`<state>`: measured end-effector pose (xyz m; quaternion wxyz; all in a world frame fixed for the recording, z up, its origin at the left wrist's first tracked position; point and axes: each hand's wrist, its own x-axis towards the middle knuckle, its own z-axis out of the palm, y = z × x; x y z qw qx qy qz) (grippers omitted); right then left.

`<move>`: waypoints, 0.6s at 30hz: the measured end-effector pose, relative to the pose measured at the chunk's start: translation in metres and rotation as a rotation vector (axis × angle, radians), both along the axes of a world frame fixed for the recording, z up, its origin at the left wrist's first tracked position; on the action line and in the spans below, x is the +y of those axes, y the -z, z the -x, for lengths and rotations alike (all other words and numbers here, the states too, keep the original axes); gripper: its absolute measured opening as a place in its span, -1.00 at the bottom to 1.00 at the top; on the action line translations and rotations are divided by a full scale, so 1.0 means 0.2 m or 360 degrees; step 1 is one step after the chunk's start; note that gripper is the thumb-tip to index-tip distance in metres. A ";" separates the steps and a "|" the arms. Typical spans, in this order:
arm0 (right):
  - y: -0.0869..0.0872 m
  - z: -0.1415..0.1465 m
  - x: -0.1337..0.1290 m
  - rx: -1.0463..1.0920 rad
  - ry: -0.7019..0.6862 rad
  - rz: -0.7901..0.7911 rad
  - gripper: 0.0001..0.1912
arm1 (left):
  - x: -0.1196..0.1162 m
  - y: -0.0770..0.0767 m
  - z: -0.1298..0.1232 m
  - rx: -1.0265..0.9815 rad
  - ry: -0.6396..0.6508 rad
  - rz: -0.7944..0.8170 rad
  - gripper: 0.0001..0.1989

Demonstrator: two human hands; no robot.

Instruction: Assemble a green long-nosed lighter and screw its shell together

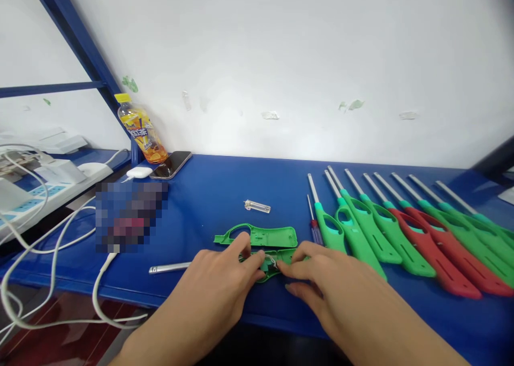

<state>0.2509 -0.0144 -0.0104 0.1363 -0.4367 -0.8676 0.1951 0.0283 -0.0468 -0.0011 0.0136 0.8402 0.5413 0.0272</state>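
Note:
An opened gas lighter (284,255), its green casing half holding small inner parts and thin wire, lies near the table's front edge. My left hand (225,275) grips it around the trigger area, fingers closed and covering part of it. At the handle end, my right hand (321,272) has its fingers curled on the same casing half, with a fingertip at the wire. The metal tube (168,267) sticks out to the left. Just behind lies the other green casing half (277,237), hollow side up. Farther back is a clear plastic fuel tank (257,207).
A screwdriver (315,225) lies right of the hands, beside a row of several green and red lighters (436,256). At the left are a bottle of tea (142,133), a phone (171,165), white cables (100,277) and a power strip (24,208). A white wall stands behind.

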 end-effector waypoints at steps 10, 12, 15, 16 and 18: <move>-0.07 -0.01 0.05 -0.0141 -0.0066 -0.0117 -0.71 | 0.01 -0.04 -0.02 0.0036 -0.0033 0.0107 -0.75; -0.09 0.00 0.07 -0.0174 -0.0003 -0.0239 -0.71 | 0.01 -0.04 -0.01 0.0069 -0.0026 0.0104 -0.72; -0.11 0.03 0.10 -0.0123 0.0120 -0.0423 -0.73 | 0.00 -0.04 0.02 0.0130 0.0008 0.0089 -0.55; -0.11 0.04 0.11 -0.0101 0.0140 -0.0443 -0.74 | 0.00 -0.04 0.03 0.0141 0.0026 0.0080 -0.44; -0.11 0.06 0.12 -0.0064 0.0119 -0.0426 -0.78 | -0.01 -0.04 0.05 0.0121 0.0050 0.0043 -0.26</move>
